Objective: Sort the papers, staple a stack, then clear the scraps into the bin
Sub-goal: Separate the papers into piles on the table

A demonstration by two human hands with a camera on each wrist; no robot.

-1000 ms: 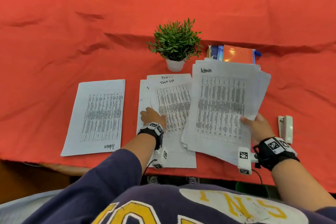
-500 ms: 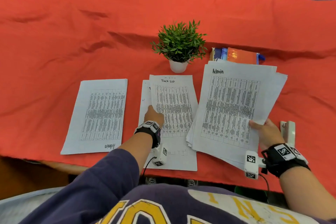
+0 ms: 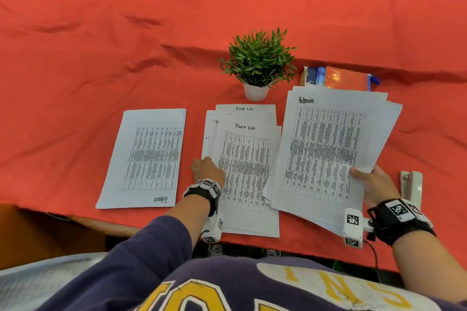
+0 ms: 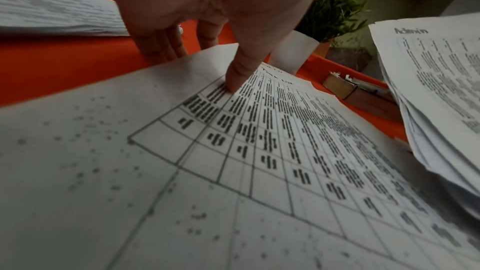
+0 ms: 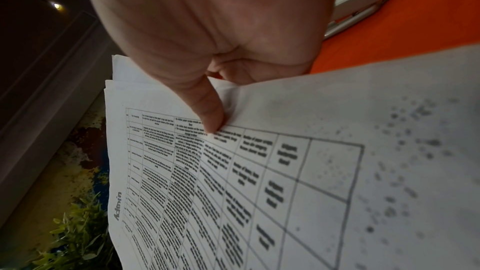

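Observation:
The middle pile of "Task list" sheets (image 3: 246, 166) lies on the red cloth. My left hand (image 3: 208, 171) pinches the left edge of its top sheet (image 4: 259, 151), thumb on the print and fingers tucked under the edge. My right hand (image 3: 374, 182) grips a fanned stack (image 3: 326, 151) topped by an "Admin" sheet (image 5: 233, 192), thumb on top, and holds it tilted above the table. An upside-down "Admin" pile (image 3: 146, 159) lies flat to the left. The white stapler (image 3: 412, 184) sits just right of my right hand, untouched.
A small potted plant (image 3: 257, 65) stands behind the middle pile. Books and a box (image 3: 338, 78) lie behind the held stack, with tiny white scraps (image 4: 339, 75) on the box. The table's near edge runs just below the papers.
My left hand has drawn the top "Task list" sheet toward me, baring another "Task list" heading behind it. The right-hand stack has shifted slightly to the right.

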